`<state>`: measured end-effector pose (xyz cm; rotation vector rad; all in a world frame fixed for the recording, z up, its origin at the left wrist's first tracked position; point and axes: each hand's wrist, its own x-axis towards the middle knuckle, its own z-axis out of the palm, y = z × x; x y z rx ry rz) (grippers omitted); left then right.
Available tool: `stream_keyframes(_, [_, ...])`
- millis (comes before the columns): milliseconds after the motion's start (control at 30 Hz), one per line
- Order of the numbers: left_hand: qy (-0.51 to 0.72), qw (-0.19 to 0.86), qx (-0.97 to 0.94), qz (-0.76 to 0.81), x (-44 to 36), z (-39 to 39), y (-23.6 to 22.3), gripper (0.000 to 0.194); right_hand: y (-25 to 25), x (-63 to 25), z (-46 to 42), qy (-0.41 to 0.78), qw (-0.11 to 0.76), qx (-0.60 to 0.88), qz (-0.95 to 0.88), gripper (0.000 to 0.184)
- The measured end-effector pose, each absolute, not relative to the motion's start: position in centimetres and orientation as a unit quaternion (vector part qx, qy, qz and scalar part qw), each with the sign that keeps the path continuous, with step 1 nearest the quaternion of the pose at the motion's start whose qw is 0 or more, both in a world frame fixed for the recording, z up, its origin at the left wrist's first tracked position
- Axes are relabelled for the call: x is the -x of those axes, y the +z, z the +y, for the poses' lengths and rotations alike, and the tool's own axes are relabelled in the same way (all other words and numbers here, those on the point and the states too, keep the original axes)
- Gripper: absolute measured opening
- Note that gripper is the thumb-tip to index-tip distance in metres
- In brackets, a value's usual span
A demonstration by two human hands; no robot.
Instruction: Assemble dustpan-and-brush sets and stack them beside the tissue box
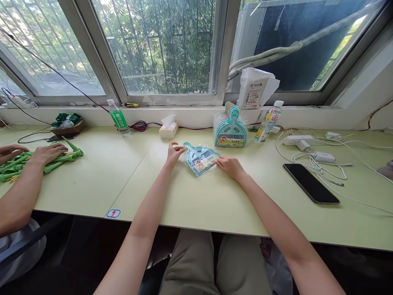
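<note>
A small teal dustpan-and-brush set in clear plastic wrap (201,158) lies on the pale green table (190,196) in front of me. My left hand (174,153) is at the pack's left edge near the handle, fingers loosely curled and pinching the wrap. Fingers of my right hand (230,166) rest flat on the pack's right corner. Behind the pack, a stack of the same wrapped sets (230,127) leans upright against the window ledge.
A black phone (310,182), white chargers and cables (310,151), two bottles (119,119) (267,122), a tissue pack (168,128) and a white bag (254,88) are about. At the left, another person's hands (46,153) rest on green plastic pieces (18,166).
</note>
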<state>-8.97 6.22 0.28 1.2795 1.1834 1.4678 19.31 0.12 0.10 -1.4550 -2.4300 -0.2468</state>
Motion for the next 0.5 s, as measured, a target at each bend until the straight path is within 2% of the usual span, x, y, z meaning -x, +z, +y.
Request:
stream_keyframes(233, [0.580, 0.377, -0.566, 0.449, 9.12, 6.12, 0.29, 0.054, -0.17, -19.39, 0.33, -0.087, 0.148, 0.510, -0.843, 0.039])
stream_keyframes(433, [0.554, 0.358, -0.612, 0.437, 8.68, 6.42, 0.27, 0.018, 0.07, -19.37, 0.22, -0.082, 0.142, 0.515, -0.841, 0.039])
stream_keyframes(500, [0.553, 0.369, -0.604, 0.439, 8.46, 6.65, 0.08, 0.013, 0.14, -19.36, 0.17, -0.079, 0.140, 0.517, -0.841, 0.040])
